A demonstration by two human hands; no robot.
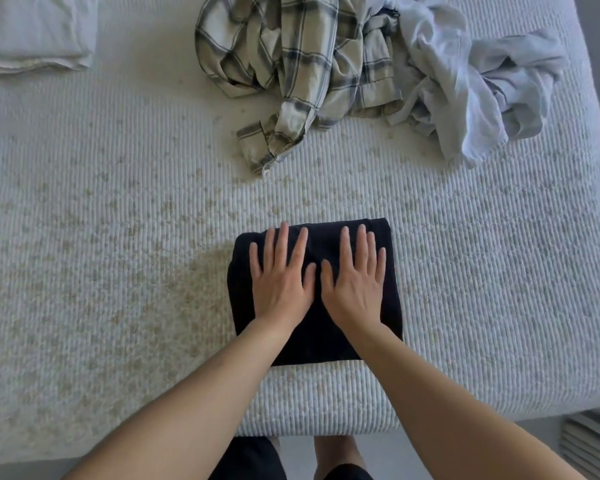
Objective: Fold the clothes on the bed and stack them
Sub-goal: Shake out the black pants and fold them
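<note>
Both hands, left hand and right hand, are pressing flat with straight fingers on the folded black garment at lower centre. A plaid shirt and pale garment are lying crumpled at upper right; what looks like a folded stack is sitting upper left.

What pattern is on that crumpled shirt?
Plaid: beige shirt with dark and white lines, in the head view.

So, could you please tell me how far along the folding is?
Done: a folded pale stack lies at the bed's far left. In hand: the left hand and right hand press the folded black garment flat. Left: the plaid shirt and pale blue garment lie crumpled.
</note>
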